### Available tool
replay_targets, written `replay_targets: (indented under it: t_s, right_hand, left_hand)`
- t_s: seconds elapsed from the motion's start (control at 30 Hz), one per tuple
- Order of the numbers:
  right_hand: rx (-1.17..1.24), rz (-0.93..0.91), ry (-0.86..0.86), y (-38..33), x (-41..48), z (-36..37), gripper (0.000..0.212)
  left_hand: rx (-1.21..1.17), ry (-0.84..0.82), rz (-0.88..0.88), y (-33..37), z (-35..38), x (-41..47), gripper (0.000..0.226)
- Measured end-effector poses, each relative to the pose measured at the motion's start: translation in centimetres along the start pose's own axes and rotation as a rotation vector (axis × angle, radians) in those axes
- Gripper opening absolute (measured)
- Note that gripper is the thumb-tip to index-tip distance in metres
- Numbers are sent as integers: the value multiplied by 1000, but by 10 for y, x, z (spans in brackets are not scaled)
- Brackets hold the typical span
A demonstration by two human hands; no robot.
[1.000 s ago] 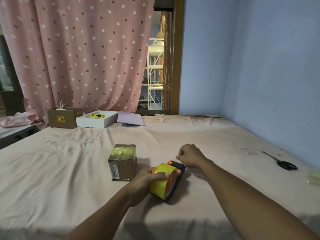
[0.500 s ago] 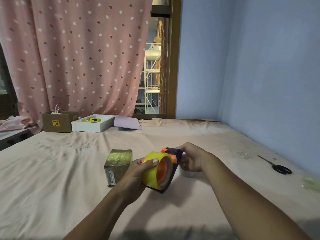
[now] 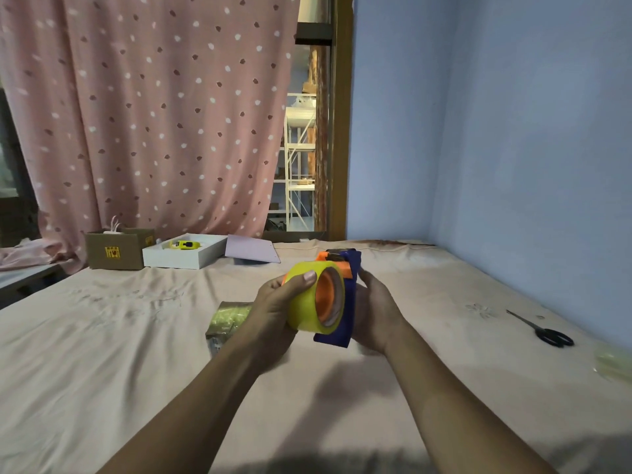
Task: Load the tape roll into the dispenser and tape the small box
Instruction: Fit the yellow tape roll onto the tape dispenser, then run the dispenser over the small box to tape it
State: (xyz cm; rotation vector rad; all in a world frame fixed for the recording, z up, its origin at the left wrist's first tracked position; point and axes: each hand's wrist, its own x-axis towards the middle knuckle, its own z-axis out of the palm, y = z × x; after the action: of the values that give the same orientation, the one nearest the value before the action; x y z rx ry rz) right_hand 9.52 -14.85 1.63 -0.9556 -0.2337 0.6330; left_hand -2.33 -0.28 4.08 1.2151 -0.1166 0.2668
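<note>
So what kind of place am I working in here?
Probably a bedroom at home: you're working over a bed covered in a beige sheet, a pink spotted curtain hangs behind it, and painted blue walls meet in the corner.

Head view, near, forward-down over bed point(image 3: 102, 354), facing curtain point(image 3: 154, 114).

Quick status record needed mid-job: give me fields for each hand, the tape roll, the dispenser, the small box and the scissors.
left hand: grips the yellow tape roll, thumb on top
right hand: holds the blue dispenser from its far side
tape roll: on the dispenser's orange hub, both held above the bed
small box: on the bed, partly hidden behind the left wrist
scissors: on the bed at far right, untouched
</note>
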Motion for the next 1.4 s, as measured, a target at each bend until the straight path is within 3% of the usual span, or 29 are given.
replay_targets:
  t_s: [0.1, 0.2, 0.3, 0.47, 0.53, 0.63, 0.73, 0.9, 1.2, 1.4]
  right_hand:
    - [18, 59, -304, 4, -6, 2, 86]
    - [34, -14, -417, 12, -11, 12, 76]
    - [-124, -71, -297, 13, -7, 27, 46]
    - [-244, -84, -85, 16, 14, 45, 32]
    - [-271, -123, 9, 14, 21, 41, 36]
    - [-379, -182, 78, 13, 24, 47, 38]
    - [-490, -196, 76, 13, 23, 62, 37]
    - [-620, -205, 37, 16, 28, 77, 43]
    - [-919, -208, 48, -7, 16, 80, 59]
    - [-1094, -259, 140, -29, 8, 66, 70]
  left_hand:
    - [-25, 79, 17, -1, 3, 3, 33]
    - [-37, 118, 50, 0, 7, 3, 32]
    - [-1, 183, 55, -1, 7, 2, 35]
    - [352, 325, 124, 0, -11, -7, 62]
    - [501, 438, 170, 4, -20, -11, 46]
    - [527, 686, 245, 15, -53, -18, 37]
    - [640, 872, 159, 12, -99, -18, 26]
    - [374, 748, -137, -31, -136, -26, 35]
    - [292, 585, -233, -56, -67, -15, 19]
    - [353, 521, -265, -59, -40, -10, 39]
